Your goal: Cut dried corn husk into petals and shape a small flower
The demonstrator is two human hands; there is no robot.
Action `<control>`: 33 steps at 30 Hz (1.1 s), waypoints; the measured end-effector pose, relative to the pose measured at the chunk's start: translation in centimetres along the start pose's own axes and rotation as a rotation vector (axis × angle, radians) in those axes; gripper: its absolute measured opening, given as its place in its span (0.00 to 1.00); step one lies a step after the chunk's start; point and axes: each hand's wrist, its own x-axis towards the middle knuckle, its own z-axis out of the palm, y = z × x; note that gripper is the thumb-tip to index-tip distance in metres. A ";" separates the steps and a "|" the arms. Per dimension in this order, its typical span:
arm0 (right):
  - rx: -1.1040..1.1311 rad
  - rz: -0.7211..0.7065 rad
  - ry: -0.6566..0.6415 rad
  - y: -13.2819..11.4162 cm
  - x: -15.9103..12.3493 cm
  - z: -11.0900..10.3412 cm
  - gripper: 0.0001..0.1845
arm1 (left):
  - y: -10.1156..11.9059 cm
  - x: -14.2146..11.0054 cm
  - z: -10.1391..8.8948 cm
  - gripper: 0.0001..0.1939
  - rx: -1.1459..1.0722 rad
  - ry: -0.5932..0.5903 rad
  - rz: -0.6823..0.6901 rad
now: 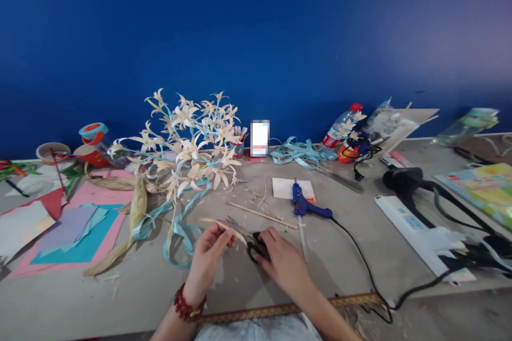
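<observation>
Between the fingers of the left hand [210,245] and those of the right hand [282,258], low over the counter [336,266]: one slim pale strip [239,235], probably dried husk. Left fingers pinched closed on it, an end poking out past them; right fingers curled round the black handles of the scissors [251,251], blades angled toward the left hand. Whether the blades have bitten into the strip, cannot tell.

Just beyond the fingers, a thin wooden stick [264,215], lying slantwise. To their right, a blue glue gun [304,203], partly over a white card [282,188], no hand on it. Left of the fingers, a dry husk [138,200] with blue ribbon [176,248] nearby.

Farther off, beyond the left fingers, a large spray of cream flowers [192,141], many blooms formed, blue on the stems. Beyond and right, a bundle of wires [340,178].

Judgement: much of the flower work done, trimming in hand. Left, it seems: this strip, not joined to anything; husk and ribbon to spare
</observation>
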 end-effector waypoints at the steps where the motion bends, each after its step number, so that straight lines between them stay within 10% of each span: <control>1: -0.033 0.010 -0.016 -0.1 0.1 0.0 0.10 | 0.1 0.0 0.0 0.11 0.010 -0.005 0.008; 7: 0.113 0.071 -0.032 0.5 0.5 -1.4 0.05 | 0.7 -0.1 -0.4 0.06 0.019 0.016 0.052; 16: 1.213 0.252 -0.216 1.5 -0.1 -0.6 0.20 | 0.9 0.1 -0.5 0.06 -0.290 -0.024 -0.050; 33: 1.392 0.180 -0.404 -1.5 -1.0 -0.5 0.28 | 0.3 0.1 -0.2 0.08 -0.315 0.031 0.034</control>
